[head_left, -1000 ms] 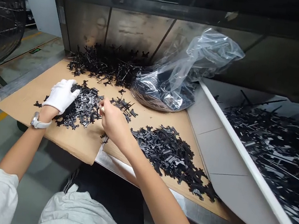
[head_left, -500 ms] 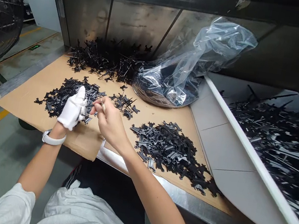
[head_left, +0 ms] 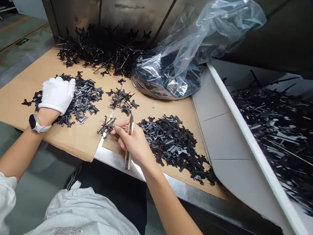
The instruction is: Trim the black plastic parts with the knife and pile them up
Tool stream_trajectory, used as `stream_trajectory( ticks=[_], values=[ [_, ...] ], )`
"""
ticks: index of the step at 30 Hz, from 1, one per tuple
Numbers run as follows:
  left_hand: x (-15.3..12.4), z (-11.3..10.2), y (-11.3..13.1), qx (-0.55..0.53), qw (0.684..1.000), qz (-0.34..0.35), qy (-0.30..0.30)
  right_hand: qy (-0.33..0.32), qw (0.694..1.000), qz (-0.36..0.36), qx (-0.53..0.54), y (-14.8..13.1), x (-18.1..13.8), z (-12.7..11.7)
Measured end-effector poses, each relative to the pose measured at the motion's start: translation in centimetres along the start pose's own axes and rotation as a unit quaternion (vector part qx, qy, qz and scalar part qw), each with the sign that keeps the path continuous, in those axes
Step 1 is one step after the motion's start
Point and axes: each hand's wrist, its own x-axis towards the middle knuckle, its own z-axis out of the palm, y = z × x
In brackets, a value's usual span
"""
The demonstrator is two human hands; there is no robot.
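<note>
1. Two hands are showing in the head view, over a metal-edged counter (head_left: 184,189) on which cardboard (head_left: 73,143) is lying, probably shielding the pieces from the metal.
2. The gloved left hand (head_left: 56,94) is resting on the left pile of black parts (head_left: 85,95), its fingers curling down; whether they are gripping a part, I cannot tell. The glove is probably guarding the skin.
3. The bare right hand (head_left: 135,142) is gripping a knife-like tool (head_left: 130,127), fingers closing around it. The tool is standing nearly upright, perhaps leaving the fingertips free; they are seemingly pinching one stick at a cluster of thin dark sticks (head_left: 106,125) by the near edge.
4. Three large piles are lying well apart, probably to avoid mixing: the left one, the right pile (head_left: 176,144) and the far heap (head_left: 96,49). One middle cluster (head_left: 124,99) is sitting between them.
5. One clear bag (head_left: 162,79) is standing far right of centre, and one white bin (head_left: 210,121) is holding more dark pieces at right. Single pieces are overlapping too much for counting.
</note>
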Motion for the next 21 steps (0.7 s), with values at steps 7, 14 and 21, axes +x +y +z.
stream_trajectory(
  ticks=[7, 14, 21],
  values=[
    [0.4, 1.4, -1.0, -0.103, 0.990, -0.044, 0.082, 0.040, 0.911, -0.099, -0.399, -2.9, -1.4, -4.0],
    [0.4, -0.8, 0.5, -0.202, 0.971, -0.047, 0.122, 0.115, 0.878, -0.140, -0.442, -6.4, 8.6, -4.9],
    [0.0, -1.4, 0.6, -0.253, 0.962, -0.027, 0.097, 0.137, 0.865, -0.195, -0.441, -6.3, 9.0, -5.5]
  ],
)
